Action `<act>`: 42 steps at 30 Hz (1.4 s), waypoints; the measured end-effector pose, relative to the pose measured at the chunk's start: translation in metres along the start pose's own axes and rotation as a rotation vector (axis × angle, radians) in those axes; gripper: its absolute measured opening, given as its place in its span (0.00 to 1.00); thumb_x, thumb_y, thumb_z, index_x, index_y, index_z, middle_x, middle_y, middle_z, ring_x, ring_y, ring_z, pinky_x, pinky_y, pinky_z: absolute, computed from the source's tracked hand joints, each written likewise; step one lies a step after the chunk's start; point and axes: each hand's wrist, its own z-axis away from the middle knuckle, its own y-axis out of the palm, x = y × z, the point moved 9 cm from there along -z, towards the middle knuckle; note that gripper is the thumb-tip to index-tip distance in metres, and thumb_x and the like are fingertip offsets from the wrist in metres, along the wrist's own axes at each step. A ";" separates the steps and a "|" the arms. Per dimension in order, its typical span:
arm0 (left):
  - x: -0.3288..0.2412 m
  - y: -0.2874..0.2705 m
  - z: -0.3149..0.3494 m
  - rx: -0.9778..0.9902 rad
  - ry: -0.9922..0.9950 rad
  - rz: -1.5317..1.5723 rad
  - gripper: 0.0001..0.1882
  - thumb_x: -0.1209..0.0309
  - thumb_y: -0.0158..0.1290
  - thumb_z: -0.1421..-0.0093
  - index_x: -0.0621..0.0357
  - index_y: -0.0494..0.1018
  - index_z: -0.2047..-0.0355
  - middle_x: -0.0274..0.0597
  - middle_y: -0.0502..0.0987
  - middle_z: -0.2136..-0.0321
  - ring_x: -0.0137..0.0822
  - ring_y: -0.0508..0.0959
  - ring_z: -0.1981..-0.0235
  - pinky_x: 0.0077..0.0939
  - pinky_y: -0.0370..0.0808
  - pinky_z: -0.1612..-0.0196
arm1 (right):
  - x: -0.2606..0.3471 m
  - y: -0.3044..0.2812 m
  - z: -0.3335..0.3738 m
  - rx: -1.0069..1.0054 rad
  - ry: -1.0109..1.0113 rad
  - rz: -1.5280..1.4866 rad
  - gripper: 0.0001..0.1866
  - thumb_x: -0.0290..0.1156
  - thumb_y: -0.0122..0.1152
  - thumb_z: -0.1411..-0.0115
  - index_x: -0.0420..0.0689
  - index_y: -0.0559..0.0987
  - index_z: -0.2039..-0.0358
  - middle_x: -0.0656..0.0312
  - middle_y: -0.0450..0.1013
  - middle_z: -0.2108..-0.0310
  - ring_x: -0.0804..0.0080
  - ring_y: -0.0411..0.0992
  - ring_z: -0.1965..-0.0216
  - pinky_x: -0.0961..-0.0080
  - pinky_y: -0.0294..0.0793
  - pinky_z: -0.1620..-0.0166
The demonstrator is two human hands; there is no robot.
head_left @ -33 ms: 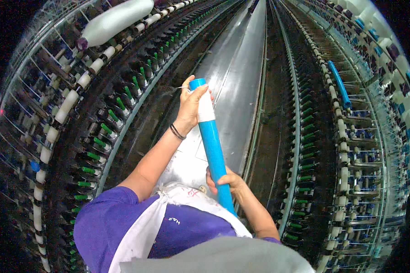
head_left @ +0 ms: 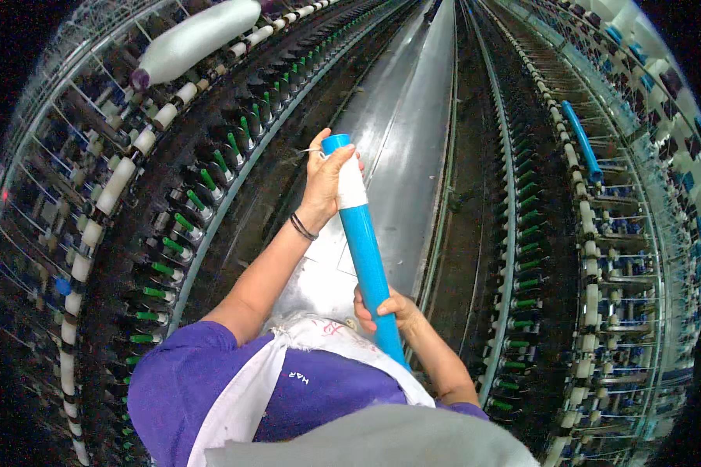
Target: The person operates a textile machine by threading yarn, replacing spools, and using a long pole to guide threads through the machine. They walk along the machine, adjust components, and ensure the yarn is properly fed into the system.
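Observation:
A long blue tube (head_left: 364,241) is held slanting in front of my body, with a white band (head_left: 353,187) wrapped around its upper part. My left hand (head_left: 323,177) closes around the top end, its thumb lying across the white band. Loose white thread (head_left: 313,150) shows by the left fingers. Lower down, my right hand (head_left: 397,309) grips the tube, thumb on the near side. The tube's bottom end is hidden by my white apron (head_left: 241,397).
Rows of green-tipped spindles (head_left: 185,222) line a spinning frame at left, with similar spindles (head_left: 526,284) at right. A white roving bobbin (head_left: 199,43) hangs upper left. Another blue tube (head_left: 581,140) lies on the right-hand machine. A shiny metal floor strip (head_left: 413,101) runs between them.

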 end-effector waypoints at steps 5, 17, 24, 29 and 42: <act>-0.021 0.005 -0.007 -0.060 0.183 -0.041 0.36 0.76 0.55 0.51 0.49 0.49 0.44 0.43 0.71 0.70 0.34 0.76 0.74 0.28 0.76 0.73 | 0.056 -0.041 0.018 -0.539 -0.252 0.907 0.25 0.35 0.62 0.61 0.37 0.68 0.63 0.56 0.71 0.76 0.67 0.72 0.78 0.70 0.71 0.73; -0.024 0.011 -0.021 -0.062 0.242 -0.144 0.31 0.76 0.52 0.50 0.56 0.53 0.46 0.45 0.72 0.72 0.37 0.75 0.74 0.30 0.76 0.70 | 0.071 -0.058 0.034 -0.617 -0.340 1.145 0.22 0.30 0.63 0.62 0.36 0.68 0.65 0.57 0.69 0.77 0.74 0.70 0.79 0.75 0.72 0.72; -0.020 0.012 -0.030 0.026 0.190 -0.202 0.25 0.76 0.56 0.51 0.59 0.63 0.52 0.44 0.74 0.71 0.34 0.75 0.74 0.25 0.75 0.69 | 0.037 -0.055 0.026 -0.277 -0.053 0.551 0.27 0.34 0.63 0.63 0.36 0.68 0.62 0.56 0.70 0.76 0.69 0.70 0.80 0.72 0.71 0.72; -0.051 0.021 -0.012 -0.038 0.847 -1.476 0.11 0.64 0.55 0.48 0.54 0.78 0.67 0.35 0.77 0.73 0.29 0.71 0.66 0.23 0.65 0.58 | 0.092 -0.074 0.052 -0.897 -0.329 1.502 0.23 0.33 0.59 0.61 0.37 0.67 0.64 0.44 0.71 0.73 0.49 0.72 0.73 0.61 0.71 0.68; -0.092 -0.083 -0.085 -0.066 0.090 0.377 0.11 0.65 0.45 0.40 0.58 0.67 0.75 0.32 0.66 0.86 0.26 0.67 0.84 0.21 0.68 0.80 | 0.092 -0.098 0.114 -0.891 -0.437 1.942 0.29 0.30 0.62 0.65 0.40 0.69 0.57 0.47 0.71 0.69 0.47 0.70 0.69 0.59 0.70 0.68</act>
